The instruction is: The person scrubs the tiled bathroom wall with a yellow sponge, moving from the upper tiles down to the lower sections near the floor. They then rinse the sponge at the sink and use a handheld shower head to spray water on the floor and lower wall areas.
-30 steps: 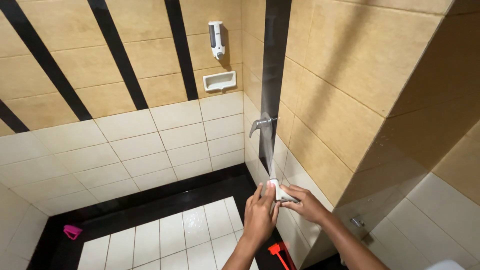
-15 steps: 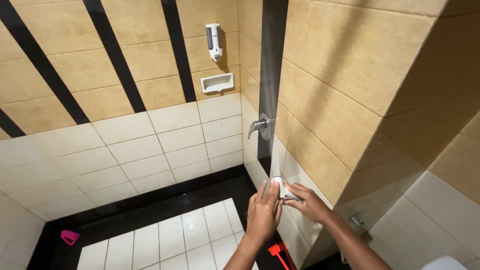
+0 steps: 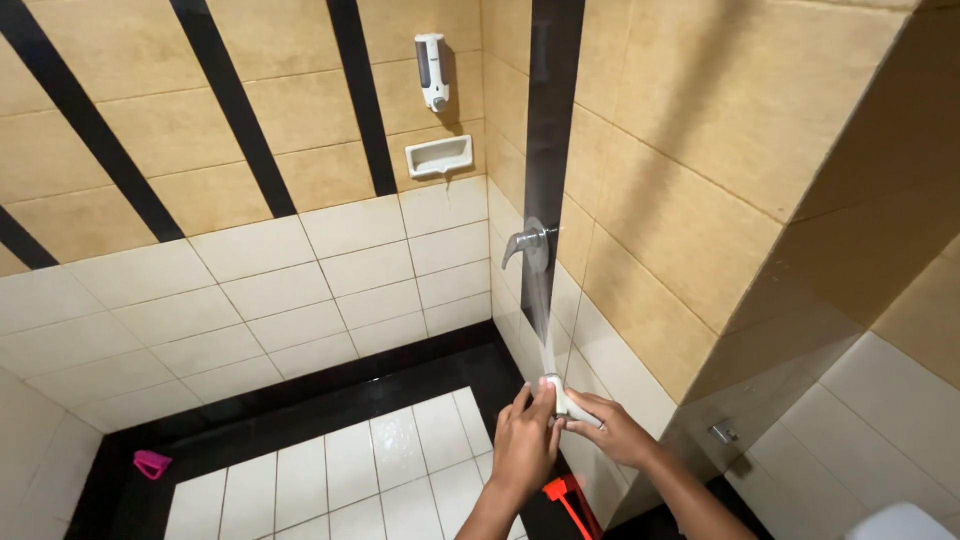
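My left hand (image 3: 524, 448) and my right hand (image 3: 618, 430) are held together low in the shower corner, both closed around a small white object (image 3: 568, 402), perhaps a cloth or sponge. Water (image 3: 541, 320) streams down onto it from the metal wall tap (image 3: 526, 243) above. The object is mostly hidden by my fingers.
A white soap dispenser (image 3: 432, 70) and a white soap dish (image 3: 439, 156) hang on the far tiled wall. A pink item (image 3: 152, 464) lies on the black floor border at left. A red-orange tool (image 3: 568, 498) rests below my hands. A small metal valve (image 3: 722, 432) sits on the right wall.
My hands have stayed under the running water, shifting only slightly while rubbing the white object. The view tilted a little.
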